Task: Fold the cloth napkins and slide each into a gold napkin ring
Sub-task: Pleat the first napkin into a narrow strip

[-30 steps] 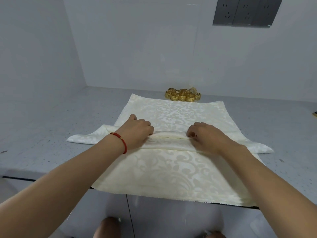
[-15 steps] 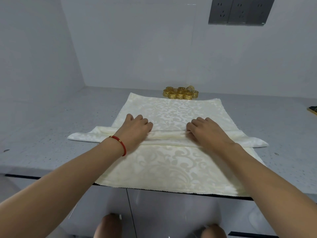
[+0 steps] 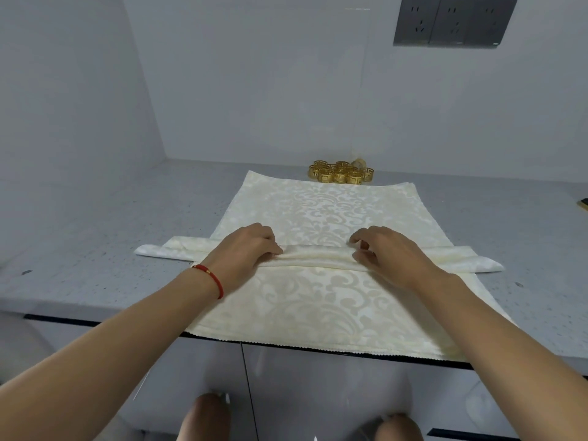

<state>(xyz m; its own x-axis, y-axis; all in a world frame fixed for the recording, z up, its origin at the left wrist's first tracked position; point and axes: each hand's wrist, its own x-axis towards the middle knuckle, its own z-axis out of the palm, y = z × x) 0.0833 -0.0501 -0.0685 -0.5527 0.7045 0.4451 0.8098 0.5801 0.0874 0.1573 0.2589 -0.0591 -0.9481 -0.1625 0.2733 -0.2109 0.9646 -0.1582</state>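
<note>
Napkin: a cream damask cloth napkin [image 3: 321,300] with a scroll pattern lies flat on the grey tabletop [image 3: 95,237], its near edge overhanging.
Fold: a narrow folded napkin [image 3: 316,257] crosses it.
Grip: left hand [image 3: 246,254] and right hand [image 3: 389,254] pinch that fold, fingers curled.
Rings: gold napkin rings [image 3: 340,172] cluster beyond.
Writing: none legible.

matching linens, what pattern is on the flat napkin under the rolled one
Cream with a tone-on-tone scrolling floral damask pattern on the flat napkin, clearest in the head view.

grey speckled counter [image 3: 95,237], pale walls [image 3: 254,74], dark sockets [image 3: 453,22]
</note>
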